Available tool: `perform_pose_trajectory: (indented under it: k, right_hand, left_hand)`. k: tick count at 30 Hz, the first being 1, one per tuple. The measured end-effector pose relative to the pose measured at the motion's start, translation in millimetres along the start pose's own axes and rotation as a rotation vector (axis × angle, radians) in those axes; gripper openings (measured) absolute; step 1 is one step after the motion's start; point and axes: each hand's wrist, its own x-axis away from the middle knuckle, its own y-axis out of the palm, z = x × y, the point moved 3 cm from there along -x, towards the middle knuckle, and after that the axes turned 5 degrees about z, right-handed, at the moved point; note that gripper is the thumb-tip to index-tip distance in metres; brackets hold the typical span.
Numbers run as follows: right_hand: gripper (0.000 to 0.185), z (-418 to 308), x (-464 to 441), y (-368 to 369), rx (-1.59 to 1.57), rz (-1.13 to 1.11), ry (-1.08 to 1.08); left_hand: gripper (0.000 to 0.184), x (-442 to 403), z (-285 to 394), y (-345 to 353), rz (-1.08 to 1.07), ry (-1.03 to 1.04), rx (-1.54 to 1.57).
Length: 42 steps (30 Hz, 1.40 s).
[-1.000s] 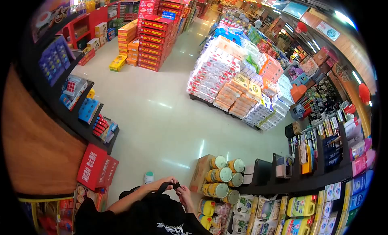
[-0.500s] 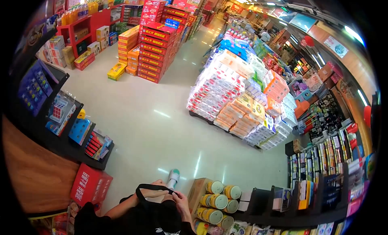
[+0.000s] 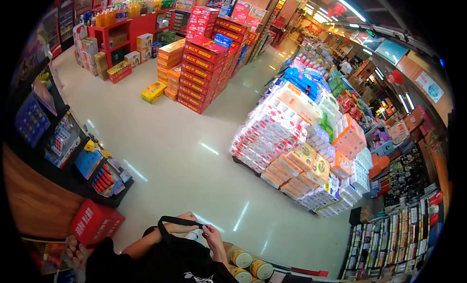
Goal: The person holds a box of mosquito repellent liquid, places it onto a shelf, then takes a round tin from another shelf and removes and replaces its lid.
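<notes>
A black strap [image 3: 170, 219] loops up from the dark clothing at the bottom of the view and runs across to my right hand. My left hand [image 3: 181, 225] is closed around it, with the band passing over the hand. The fingers of my right hand [image 3: 212, 237] pinch the strap's right-hand stretch. Both hands are close together in front of my body, above the floor. Part of a light shoe [image 3: 193, 234] shows behind them.
Yellow-labelled cans [image 3: 241, 258] stand at lower right. A red box [image 3: 97, 222] and a dark goods rack [image 3: 104, 188] are on the left. Stacked tissue packs [image 3: 272, 132] stand ahead on the right, red cartons [image 3: 202, 73] further back. Shiny floor [image 3: 189, 171] lies between.
The view has turned and moved forward; the stacks sit lower and further right, and fewer cans show. Both hands still hold the strap, with the left hand slightly higher in view.
</notes>
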Motion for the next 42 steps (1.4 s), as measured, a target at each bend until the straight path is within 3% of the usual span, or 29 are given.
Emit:
perform_pose_trajectory:
  k: [4, 6, 8, 11, 14, 17, 19, 24, 30, 34, 40, 42]
  right_hand:
    - [0.009, -14, -27, -3, -0.080, 0.056, -0.114]
    - [0.012, -19, -36, -4, -0.138, 0.061, -0.118]
    - [0.012, -26, -45, -5, -0.126, 0.048, -0.121]
    - [0.014, -37, -60, -1, -0.122, 0.059, -0.104]
    - [0.014, -49, -82, 6, -0.119, 0.051, -0.053]
    - [0.013, -53, -100, 15, -0.036, 0.033, -0.062]
    - [0.013, -78, -110, 43, -0.107, -0.012, -0.095]
    - [0.009, -115, -160, 99, -0.124, -0.002, -0.124]
    - [0.020, -152, -221, 164, 0.051, -0.080, -0.134]
    - [0.023, -158, -252, 200, 0.192, -0.067, -0.165]
    - [0.021, -170, -268, 218, 0.257, 0.040, -0.126]
    - [0.021, -176, -285, 219, 0.268, 0.041, -0.142]
  left_hand:
    - [0.026, -22, 5, -5, 0.096, -0.103, 0.125]
    - [0.027, -19, -30, -1, 0.102, -0.364, 0.143]
    - [0.029, -33, 5, -36, 0.075, -0.596, 0.101]
    - [0.030, -40, -21, -43, 0.181, -0.503, 0.098]
    - [0.031, -40, -94, -21, 0.253, -0.460, 0.268]
    - [0.033, -68, -105, -40, 0.166, -0.597, 0.212]
    - [0.034, -101, -61, -89, 0.093, -0.499, 0.278]
    - [0.031, -140, -108, -142, 0.171, -0.094, 0.214]
    - [0.027, -167, -133, -224, 0.103, -0.262, 0.150]
    - [0.027, -176, -162, -251, 0.170, -0.007, 0.152]
    - [0.020, -197, -206, -266, 0.258, -0.151, 0.260]
    - [0.019, -209, -215, -273, 0.280, -0.093, 0.187]
